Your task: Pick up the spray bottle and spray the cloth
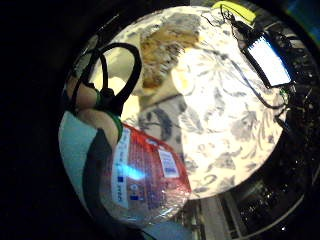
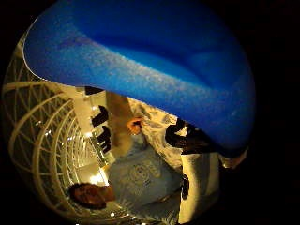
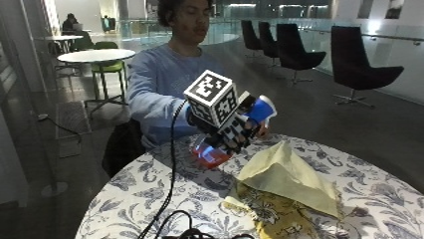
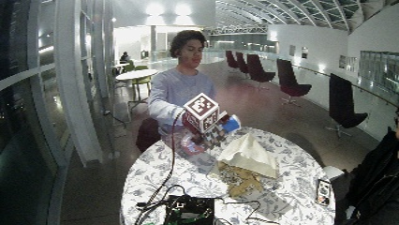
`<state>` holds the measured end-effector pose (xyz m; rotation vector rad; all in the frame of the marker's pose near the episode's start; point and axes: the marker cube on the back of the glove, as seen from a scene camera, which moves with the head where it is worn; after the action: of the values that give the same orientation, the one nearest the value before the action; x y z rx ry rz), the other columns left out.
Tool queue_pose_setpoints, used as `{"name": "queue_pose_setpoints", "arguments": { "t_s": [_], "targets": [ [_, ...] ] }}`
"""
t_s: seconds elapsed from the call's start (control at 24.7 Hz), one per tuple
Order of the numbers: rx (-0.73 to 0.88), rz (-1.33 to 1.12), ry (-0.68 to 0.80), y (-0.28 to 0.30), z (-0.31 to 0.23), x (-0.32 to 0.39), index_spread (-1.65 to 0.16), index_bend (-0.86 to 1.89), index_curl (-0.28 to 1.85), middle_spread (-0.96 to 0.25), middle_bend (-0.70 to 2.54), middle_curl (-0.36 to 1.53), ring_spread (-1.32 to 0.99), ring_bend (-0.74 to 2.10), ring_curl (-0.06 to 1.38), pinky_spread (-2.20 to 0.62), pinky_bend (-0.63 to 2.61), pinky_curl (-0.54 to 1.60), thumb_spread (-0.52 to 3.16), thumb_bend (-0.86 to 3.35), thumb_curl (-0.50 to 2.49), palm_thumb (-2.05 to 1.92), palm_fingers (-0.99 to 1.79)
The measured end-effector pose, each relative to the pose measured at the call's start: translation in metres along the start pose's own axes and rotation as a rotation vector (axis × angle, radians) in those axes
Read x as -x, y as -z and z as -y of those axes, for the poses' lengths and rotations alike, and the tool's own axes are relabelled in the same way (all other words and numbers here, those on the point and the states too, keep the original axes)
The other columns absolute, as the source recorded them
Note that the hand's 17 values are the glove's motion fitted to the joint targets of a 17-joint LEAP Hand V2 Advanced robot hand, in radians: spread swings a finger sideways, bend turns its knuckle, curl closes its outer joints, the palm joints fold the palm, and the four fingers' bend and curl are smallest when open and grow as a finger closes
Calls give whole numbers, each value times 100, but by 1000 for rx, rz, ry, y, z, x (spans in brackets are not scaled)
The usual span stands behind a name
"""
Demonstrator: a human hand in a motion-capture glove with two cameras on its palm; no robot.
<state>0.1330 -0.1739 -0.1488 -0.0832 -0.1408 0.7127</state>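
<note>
Outside view: a seated person's gloved right hand (image 3: 228,124) grips the bottle (image 3: 211,152) aloft above the table (image 3: 132,199), its blue head (image 3: 262,109) pointing toward the cloth (image 3: 288,174). The yellow cloth lies bunched in a peak just beside, on a patterned cloth (image 3: 278,216). A phone (image 4: 323,192) rests near the far edge. The round table wears a blue floral cover; dark chairs (image 3: 361,67) line a glass-walled hall.

A light blue long-sleeved sweatshirt (image 3: 156,84) is worn, and the right hand (image 3: 233,130) is covered by a black glove with black straps.
</note>
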Motion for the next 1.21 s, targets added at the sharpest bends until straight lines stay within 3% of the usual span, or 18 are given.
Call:
{"name": "queue_pose_setpoints", "arguments": {
  "t_s": [0.4,0.65,0.97,1.21],
  "targets": [
    [-329,502,360,-31,8,114,-23,10,25,-6,36,47,-7,61,41,-10,47,42,84,-2,59,90,114],
    [-267,657,547,-108,20,186,-23,10,25,-6,36,47,-6,60,41,-10,47,42,84,-3,59,90,113],
    [-184,666,598,-179,38,216,-23,10,25,-6,35,47,-6,60,41,-10,47,42,83,-2,60,92,114],
    [-167,670,602,-201,45,217,-23,10,25,-6,35,47,-6,60,41,-10,47,42,82,-2,60,92,114]
  ]
}}
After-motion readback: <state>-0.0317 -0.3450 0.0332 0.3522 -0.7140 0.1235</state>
